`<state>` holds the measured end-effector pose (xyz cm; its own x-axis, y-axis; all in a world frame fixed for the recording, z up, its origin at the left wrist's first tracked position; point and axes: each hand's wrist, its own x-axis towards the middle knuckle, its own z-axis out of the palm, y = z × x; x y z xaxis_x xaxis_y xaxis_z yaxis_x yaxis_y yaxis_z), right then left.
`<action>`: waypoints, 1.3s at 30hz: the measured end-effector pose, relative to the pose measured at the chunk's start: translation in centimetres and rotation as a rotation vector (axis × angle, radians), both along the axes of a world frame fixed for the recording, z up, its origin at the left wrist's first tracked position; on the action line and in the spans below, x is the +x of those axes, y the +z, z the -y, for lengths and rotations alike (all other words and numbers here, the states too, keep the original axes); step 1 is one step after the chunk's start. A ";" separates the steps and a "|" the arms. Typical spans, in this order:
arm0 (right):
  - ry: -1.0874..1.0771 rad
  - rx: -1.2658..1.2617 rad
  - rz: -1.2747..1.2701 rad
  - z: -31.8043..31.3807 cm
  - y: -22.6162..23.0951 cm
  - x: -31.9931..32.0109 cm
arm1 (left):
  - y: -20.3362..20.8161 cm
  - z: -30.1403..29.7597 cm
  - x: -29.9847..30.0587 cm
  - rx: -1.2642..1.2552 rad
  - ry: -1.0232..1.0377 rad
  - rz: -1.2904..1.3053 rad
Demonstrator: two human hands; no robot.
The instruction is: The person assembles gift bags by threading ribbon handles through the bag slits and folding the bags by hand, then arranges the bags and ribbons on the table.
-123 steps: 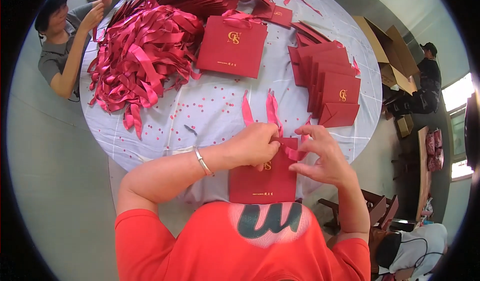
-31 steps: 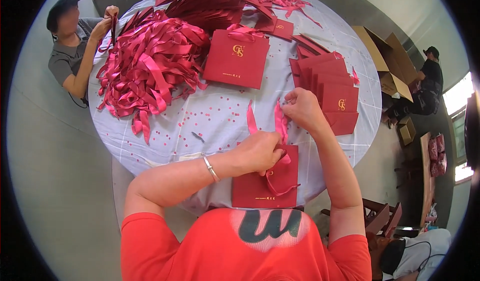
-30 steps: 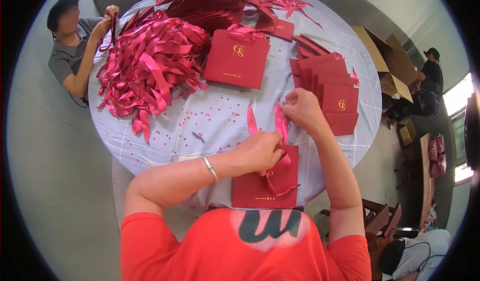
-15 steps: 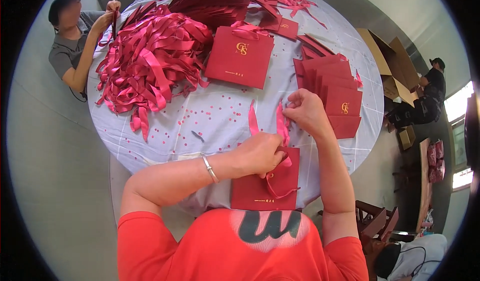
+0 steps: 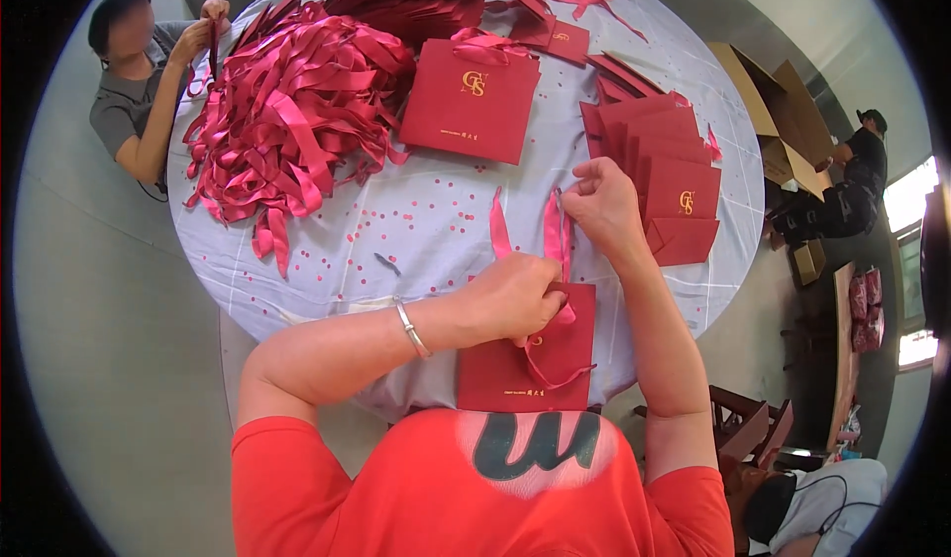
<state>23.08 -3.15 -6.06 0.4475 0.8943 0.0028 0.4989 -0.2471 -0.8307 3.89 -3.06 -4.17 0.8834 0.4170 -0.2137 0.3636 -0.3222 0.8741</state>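
Note:
A dark red paper gift bag (image 5: 480, 384) lies flat at the table's near edge, just in front of me. Across its upper part my left hand (image 5: 510, 301) is closed, pinching a pink satin ribbon (image 5: 553, 225). The ribbon's strands stretch away from the bag over the cloth, and one loose end trails down the bag's front. Beyond the bag, my right hand (image 5: 602, 205) is closed in a pinch at the far tip of the right-hand strand. A second ribbon strand (image 5: 498, 228) lies to the left, untouched by the right hand. My left hand hides the bag's top left part.
A large heap of pink ribbons (image 5: 297, 111) covers the table's left side. Finished-looking red bags (image 5: 471, 101) stand beyond, with a fanned stack (image 5: 679, 185) at right. Small red paper dots dot the tablecloth (image 5: 327, 230). A co-worker (image 5: 144, 91) handles something at far left.
Both hands keep nearly the same places on the ribbon; the right hand's fingers have curled a little tighter. The whole view has shifted slightly.

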 end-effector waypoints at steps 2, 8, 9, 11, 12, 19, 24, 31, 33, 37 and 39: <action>-0.020 0.037 -0.016 -0.3 -0.2 0.0 | 0.3 -0.1 0.0 -0.007 -0.003 -0.009; -0.003 0.046 0.069 0.2 0.1 -0.2 | 0.6 0.2 0.2 -0.076 0.018 -0.029; -0.011 0.044 0.066 0.6 0.1 -0.1 | 0.5 0.2 0.3 -0.077 0.010 -0.032; 0.032 0.141 0.143 1.2 0.5 0.0 | 0.2 0.1 0.4 -0.106 0.035 -0.009; 0.032 0.138 0.139 1.8 0.9 -0.1 | 0.3 0.1 0.4 -0.109 0.035 -0.013; 0.553 0.281 0.298 10.7 4.2 -2.5 | -0.1 -0.9 0.3 -0.264 0.073 -0.087; 0.475 0.468 0.815 12.9 2.2 -4.8 | -0.3 -1.3 1.0 -0.317 0.050 -0.151; 0.322 0.559 0.581 11.1 0.7 -4.2 | -0.3 -1.5 1.1 -0.360 0.048 -0.183; 0.211 0.507 0.248 10.6 0.3 -3.4 | 0.1 -1.4 1.1 -0.352 0.050 -0.179; 0.100 0.459 -0.269 9.4 -0.2 -2.3 | 0.7 -1.2 0.9 -0.253 0.043 -0.188; 0.062 0.334 -0.421 9.6 0.7 -1.9 | 1.0 -1.1 0.8 -0.251 0.055 -0.189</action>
<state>21.14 -12.70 -5.39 0.4174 0.9003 0.1237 0.1109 0.0846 -0.9902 4.72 -1.99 -3.21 0.7956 0.3768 -0.4744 0.5383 -0.0805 0.8389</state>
